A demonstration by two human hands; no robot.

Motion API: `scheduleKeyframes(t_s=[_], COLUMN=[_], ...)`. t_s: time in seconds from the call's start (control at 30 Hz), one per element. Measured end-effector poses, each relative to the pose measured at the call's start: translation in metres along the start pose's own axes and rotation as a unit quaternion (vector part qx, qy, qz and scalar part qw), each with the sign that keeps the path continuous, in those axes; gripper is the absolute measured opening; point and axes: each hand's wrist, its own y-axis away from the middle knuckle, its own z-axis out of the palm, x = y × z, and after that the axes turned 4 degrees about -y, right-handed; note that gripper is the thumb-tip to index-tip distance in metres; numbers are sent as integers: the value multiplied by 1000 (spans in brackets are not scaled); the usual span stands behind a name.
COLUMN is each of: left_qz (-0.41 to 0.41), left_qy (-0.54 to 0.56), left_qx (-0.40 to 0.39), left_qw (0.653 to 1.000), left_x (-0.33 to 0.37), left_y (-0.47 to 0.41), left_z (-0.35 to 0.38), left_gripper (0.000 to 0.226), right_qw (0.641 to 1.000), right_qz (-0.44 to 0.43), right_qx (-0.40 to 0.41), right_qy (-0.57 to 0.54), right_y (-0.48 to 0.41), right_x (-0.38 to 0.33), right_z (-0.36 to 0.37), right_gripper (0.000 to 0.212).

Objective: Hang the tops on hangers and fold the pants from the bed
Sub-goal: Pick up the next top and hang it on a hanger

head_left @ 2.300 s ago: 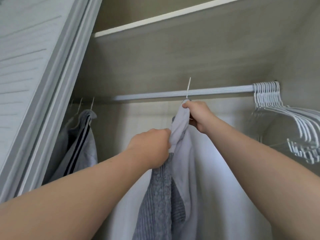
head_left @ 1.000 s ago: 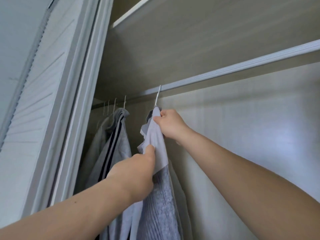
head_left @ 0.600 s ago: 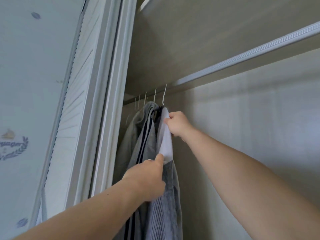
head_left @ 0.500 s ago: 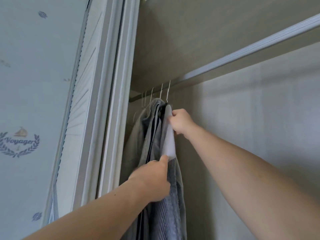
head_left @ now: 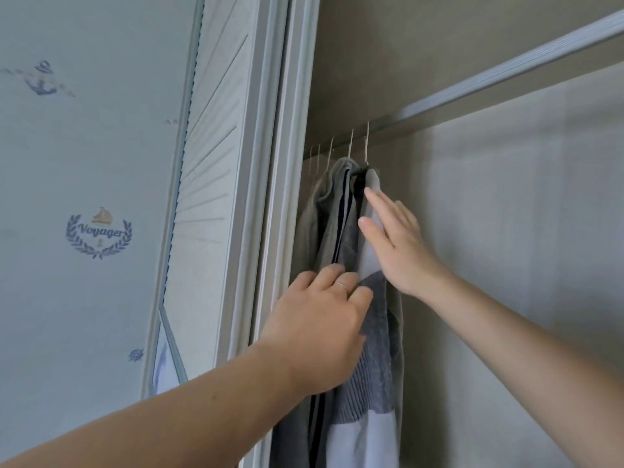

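Both hands are up inside a closet, at the left end of the rail (head_left: 506,64). The newest top (head_left: 374,359), white at the shoulder and hem with a grey knit band across the middle, hangs from the rightmost hook (head_left: 367,143). It sits pressed against a grey top with a dark stripe (head_left: 341,211). A paler grey top (head_left: 310,214) hangs further left, under more thin wire hooks.

The right hand (head_left: 395,241) is released. Its fingers are straight and together, and the palm lies flat against the white shoulder of the hanging top, fingertips just under the hook. It grasps nothing.

The left hand (head_left: 320,319) is lower, its back to the camera. The fingers are loosely bent and lie across the striped top and the edge of the knit band. They touch the cloth without clenching it. A thin ring (head_left: 342,286) shows on one finger.

All the tops hang close together in a tight bunch against the white door frame (head_left: 280,163). Left of the frame stands a louvred door (head_left: 216,163), then pale wallpaper with a "Voyager" emblem (head_left: 98,233). The closet's back wall (head_left: 523,248) is plain beige
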Motion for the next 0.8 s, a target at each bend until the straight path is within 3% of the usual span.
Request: scheduleKeyframes(t_s=[0.17, 0.47, 0.63, 0.8], left_qz=[-23, -215, -373, -524], left_qy=[-30, -47, -60, -67], left_qx=[24, -111, -244, -296], left_qw=[999, 969, 893, 796], left_x=[-22, -57, -49, -20], left_y=[99, 372, 558, 720], left_z=[-15, -78, -149, -232], left_gripper=[60, 72, 78, 81], right_qw=[992, 954, 916, 858], right_qz=[-91, -174, -226, -288], right_qx=[-56, -242, -326, -407], right_qy=[69, 21, -51, -126], right_y=[75, 214, 314, 414], right_x=[-62, -244, -378, -516], right_z=[3, 81, 132, 174], right_gripper=[66, 74, 77, 78])
